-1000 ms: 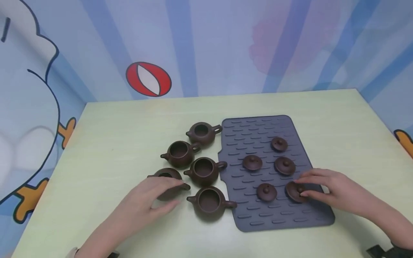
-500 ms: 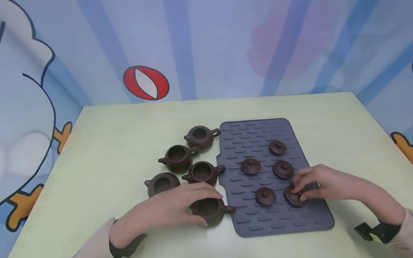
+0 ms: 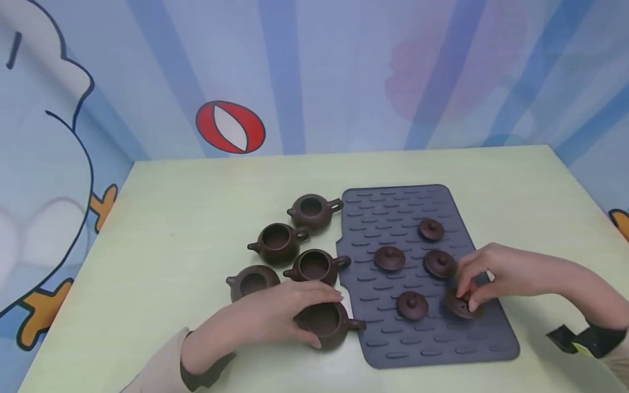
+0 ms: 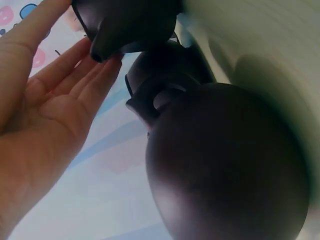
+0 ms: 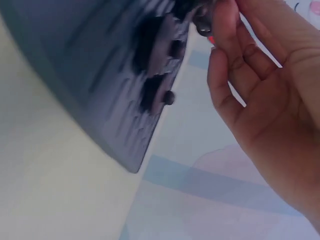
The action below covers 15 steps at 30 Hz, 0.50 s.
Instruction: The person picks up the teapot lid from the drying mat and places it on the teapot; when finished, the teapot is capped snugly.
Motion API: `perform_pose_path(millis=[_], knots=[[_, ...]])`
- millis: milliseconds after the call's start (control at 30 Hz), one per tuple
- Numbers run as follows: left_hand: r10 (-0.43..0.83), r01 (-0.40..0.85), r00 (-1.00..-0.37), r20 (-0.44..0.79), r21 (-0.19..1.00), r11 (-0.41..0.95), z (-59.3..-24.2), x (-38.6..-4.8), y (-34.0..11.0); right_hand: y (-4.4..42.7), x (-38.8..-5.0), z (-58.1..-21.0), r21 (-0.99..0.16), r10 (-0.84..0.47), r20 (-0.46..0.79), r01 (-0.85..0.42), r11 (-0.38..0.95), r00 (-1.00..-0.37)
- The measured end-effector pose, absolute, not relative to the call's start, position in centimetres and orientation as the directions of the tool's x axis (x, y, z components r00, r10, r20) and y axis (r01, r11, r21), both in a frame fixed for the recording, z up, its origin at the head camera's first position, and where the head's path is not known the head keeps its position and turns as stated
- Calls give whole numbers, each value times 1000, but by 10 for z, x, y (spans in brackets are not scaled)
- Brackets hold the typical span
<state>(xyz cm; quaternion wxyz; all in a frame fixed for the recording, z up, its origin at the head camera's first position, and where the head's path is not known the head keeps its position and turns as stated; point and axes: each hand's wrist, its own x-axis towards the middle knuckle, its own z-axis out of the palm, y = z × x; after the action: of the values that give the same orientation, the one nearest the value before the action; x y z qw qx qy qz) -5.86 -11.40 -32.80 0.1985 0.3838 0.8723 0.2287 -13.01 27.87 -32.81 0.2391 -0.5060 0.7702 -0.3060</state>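
Observation:
Five dark brown lidless teapots stand in a cluster left of a grey ridged mat point(image 3: 393, 349). My left hand point(image 3: 275, 311) holds the nearest teapot point(image 3: 326, 325) round its body, thumb at the near side and fingers at the far side; its handle points right. In the left wrist view that pot point(image 4: 130, 25) is between thumb and fingers. My right hand point(image 3: 511, 278) pinches the knob of a lid point(image 3: 459, 307) at the mat's right side, thumb and fingertips together; the fingers hide part of it. Four other lids, among them one point(image 3: 412, 305), lie knob up on the mat.
The other pots stand close by: one point(image 3: 253, 282) beside my left hand, one point(image 3: 314, 266) behind the held pot, and two point(image 3: 277, 243) point(image 3: 312, 212) farther back. A patterned wall point(image 3: 344, 76) rises behind the pale table point(image 3: 187, 218).
My left hand has moved right from the leftmost pot to the nearest one and taken hold of it. My right fingers have closed on the lid's knob.

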Motion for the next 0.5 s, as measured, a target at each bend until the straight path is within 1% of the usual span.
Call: perform_pose_path(millis=[200, 267, 400, 500], knots=[[749, 624, -646, -147, 464, 629, -325, -54, -114, 254, -130, -320, -727, -946, 59, -663, 179, -320], [746, 627, -650, -143, 454, 633, -325, -52, -114, 242, -126, -319, -743, -948, 101, -657, 129, -301], [752, 619, -644, -139, 482, 620, -328, -51, -113, 217, -114, -317, -770, -943, 144, -633, 85, -301], [756, 602, -640, -142, 518, 607, -330, -51, -113, 197, -105, -316, -764, -935, 165, -640, 79, -312]])
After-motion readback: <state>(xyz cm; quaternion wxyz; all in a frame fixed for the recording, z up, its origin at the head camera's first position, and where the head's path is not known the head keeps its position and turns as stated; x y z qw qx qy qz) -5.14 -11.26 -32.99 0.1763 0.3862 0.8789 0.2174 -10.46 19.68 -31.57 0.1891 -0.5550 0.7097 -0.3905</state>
